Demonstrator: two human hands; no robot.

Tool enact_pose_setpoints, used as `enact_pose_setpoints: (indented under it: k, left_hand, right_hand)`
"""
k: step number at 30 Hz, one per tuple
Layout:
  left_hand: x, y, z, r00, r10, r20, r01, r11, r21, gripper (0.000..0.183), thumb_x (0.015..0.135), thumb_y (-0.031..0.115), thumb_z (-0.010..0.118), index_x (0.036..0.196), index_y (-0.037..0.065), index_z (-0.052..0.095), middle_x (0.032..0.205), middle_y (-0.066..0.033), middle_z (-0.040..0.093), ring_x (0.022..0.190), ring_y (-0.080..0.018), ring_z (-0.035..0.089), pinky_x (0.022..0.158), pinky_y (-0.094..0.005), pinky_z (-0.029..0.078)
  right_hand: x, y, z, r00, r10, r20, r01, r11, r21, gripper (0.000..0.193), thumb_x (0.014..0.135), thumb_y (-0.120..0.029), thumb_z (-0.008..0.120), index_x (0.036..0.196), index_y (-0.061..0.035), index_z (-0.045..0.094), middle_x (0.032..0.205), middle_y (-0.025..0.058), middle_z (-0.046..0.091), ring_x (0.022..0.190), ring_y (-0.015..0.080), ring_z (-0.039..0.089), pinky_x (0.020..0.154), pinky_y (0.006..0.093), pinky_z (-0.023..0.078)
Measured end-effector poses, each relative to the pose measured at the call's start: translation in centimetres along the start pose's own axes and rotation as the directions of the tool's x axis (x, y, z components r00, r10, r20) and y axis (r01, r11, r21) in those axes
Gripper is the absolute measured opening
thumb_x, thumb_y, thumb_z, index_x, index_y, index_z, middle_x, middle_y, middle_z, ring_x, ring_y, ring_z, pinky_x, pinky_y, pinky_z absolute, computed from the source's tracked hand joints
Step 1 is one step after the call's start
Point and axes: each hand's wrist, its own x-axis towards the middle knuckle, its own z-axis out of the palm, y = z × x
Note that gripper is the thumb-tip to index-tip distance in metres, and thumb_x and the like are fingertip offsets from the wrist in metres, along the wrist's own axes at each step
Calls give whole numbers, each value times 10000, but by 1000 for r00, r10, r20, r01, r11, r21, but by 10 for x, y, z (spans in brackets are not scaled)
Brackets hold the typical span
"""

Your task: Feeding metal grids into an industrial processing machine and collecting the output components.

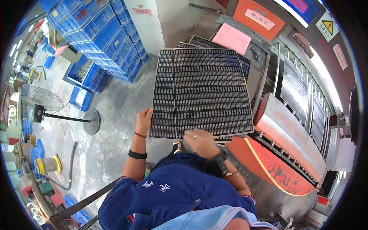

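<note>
A large, dark circuit-board panel (pixel 209 90) with rows of small pale patterns lies before me. A narrow line runs down it near its left side. My left hand (pixel 144 122) grips the panel's left edge near the front corner, with the fingers partly hidden at the edge. My right hand (pixel 200 143) is curled closed over the panel's near edge, right of the line. It is slightly smeared, and whatever its fingers hold is hidden. More dark panels (pixel 207 41) show beneath and behind the top one, turned at an angle.
To the right stands a machine with metal rollers (pixel 295 88) and a red base (pixel 268 165). A pink sheet (pixel 232 38) lies behind the panels. Stacked blue crates (pixel 101 36) stand at the far left, with a floor fan (pixel 40 105) nearer and a yellow-ended reel (pixel 49 165) below it.
</note>
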Motion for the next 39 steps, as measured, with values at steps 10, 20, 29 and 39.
enact_pose_setpoints:
  k: [10,20,29,39]
  left_hand:
    - [-8,0,1,998,-62,-15,62,998,-33,250,891,161,500,876,-66,602,733,-8,582,638,-63,498,565,-230,406]
    - [-15,12,4,995,69,-74,-64,995,78,275,875,176,518,884,-81,614,716,-31,602,642,-73,501,566,-250,409]
    - [-26,25,8,968,217,-130,-125,857,500,270,868,185,508,920,-61,606,745,-153,633,666,-236,598,596,-316,439]
    - [-42,50,13,980,192,48,-194,880,434,514,742,292,685,1092,-37,503,898,-200,621,821,-332,609,707,-359,472]
  right_hand:
    - [-131,101,-87,340,749,-569,-901,433,30,262,809,-128,560,1036,2,549,851,182,600,778,321,588,690,388,459]
    - [-150,115,-71,334,867,-369,-904,405,134,273,810,-139,595,990,65,575,771,142,620,710,195,594,679,308,465]
    - [-168,75,-47,362,883,-299,-797,459,392,310,834,-180,598,1035,54,580,788,101,600,702,134,533,638,276,434]
    - [-127,42,-27,577,709,-406,-725,673,147,179,749,-103,669,873,0,593,718,111,540,607,231,532,565,311,429]
